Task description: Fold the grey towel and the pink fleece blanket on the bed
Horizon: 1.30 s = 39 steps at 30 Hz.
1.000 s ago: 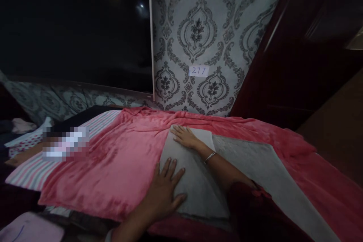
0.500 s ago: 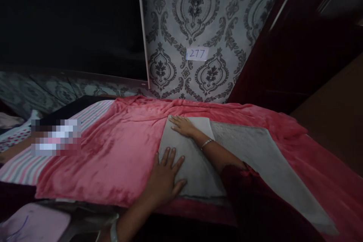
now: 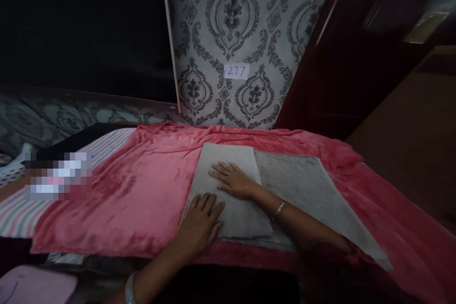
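Cloth (image 3: pixel 210 159), grey and seemingly doubled, lies directly under my hands, its folded-looking part beneath my palms and a flat stretch running out past my right wrist. My right hand (image 3: pixel 233 180) rests palm down near the middle of that doubled part, fingers fanned; my left hand (image 3: pixel 199 225) lies flat over its near left edge, fingers slightly apart. Neither pinches anything. I judge that flat palms suit this: broad contact presses the layers without rucking them, one hand steadying the edge while the other bears on the middle. The blanket (image 3: pixel 142 190), pink and plush, spreads beneath the cloth and past it on both sides, probably giving my palms a soft base.

What is under my palms I cannot see, nor can I count the layers. My right sleeve (image 3: pixel 327 249) fades into shadow and covers some of the cloth nearest me. Well left of my grip, a blurred patch (image 3: pixel 59 175) hides part of the striped cover (image 3: pixel 116 140). Left of my left wrist, a pale pad (image 3: pixel 39 285) is cut off at the corner. Beyond my fingers the label (image 3: pixel 236 71) reads 277, while the dark screen (image 3: pixel 81 23) runs out of view.
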{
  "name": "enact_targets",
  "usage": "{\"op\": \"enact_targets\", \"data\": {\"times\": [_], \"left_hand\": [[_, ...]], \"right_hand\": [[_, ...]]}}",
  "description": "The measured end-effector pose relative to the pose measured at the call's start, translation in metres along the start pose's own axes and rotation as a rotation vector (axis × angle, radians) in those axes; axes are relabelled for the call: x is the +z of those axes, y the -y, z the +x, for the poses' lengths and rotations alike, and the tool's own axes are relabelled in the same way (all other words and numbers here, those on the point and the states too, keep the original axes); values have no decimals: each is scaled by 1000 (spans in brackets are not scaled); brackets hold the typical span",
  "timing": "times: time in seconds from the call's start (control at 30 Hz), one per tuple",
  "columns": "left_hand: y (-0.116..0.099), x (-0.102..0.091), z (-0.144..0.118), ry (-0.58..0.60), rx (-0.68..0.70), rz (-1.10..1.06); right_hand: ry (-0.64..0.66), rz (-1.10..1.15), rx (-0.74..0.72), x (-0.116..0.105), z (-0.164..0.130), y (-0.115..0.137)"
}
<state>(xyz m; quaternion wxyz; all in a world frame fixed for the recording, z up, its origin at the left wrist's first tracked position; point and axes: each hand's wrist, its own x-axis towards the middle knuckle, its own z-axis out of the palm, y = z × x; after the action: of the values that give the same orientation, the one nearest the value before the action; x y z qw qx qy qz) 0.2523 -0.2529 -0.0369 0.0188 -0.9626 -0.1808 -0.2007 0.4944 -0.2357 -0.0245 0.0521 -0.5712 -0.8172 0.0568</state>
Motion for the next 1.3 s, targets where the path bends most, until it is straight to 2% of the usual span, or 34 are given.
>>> {"op": "enact_targets", "data": {"times": [0.17, 0.3, 0.43, 0.53, 0.63, 0.7, 0.77, 0.87, 0.97, 1.13, 1.3], "left_hand": [[-1, 8, -8, -57, 16, 38], [1, 6, -8, -40, 14, 48], [4, 4, -7, -2, -13, 34], [-2, -2, 2, 58, -34, 15], [-24, -3, 21, 165, 39, -42], [-45, 5, 32, 239, 138, -106], [-64, 20, 36, 259, 193, -140], [-81, 42, 30, 228, 214, -120], [-81, 52, 21, 226, 233, -100], [-77, 50, 19, 224, 232, -117], [-75, 37, 19, 193, 241, -166]], "right_hand": [[13, -9, 351, -18, 9, -66], [-4, 9, 554, -28, 10, -93], [-30, 10, 628, -29, 6, -89], [-42, 10, 596, -27, -4, -72], [-42, 36, 440, -26, -17, -48], [-24, 62, 344, -23, -24, -33], [5, 69, 278, -20, -29, -24], [-14, 26, 256, -13, -32, -31], [-48, -8, 383, -11, -29, -54], [-29, 19, 537, -17, -15, -80], [7, 9, 598, -28, -12, -70]]}}
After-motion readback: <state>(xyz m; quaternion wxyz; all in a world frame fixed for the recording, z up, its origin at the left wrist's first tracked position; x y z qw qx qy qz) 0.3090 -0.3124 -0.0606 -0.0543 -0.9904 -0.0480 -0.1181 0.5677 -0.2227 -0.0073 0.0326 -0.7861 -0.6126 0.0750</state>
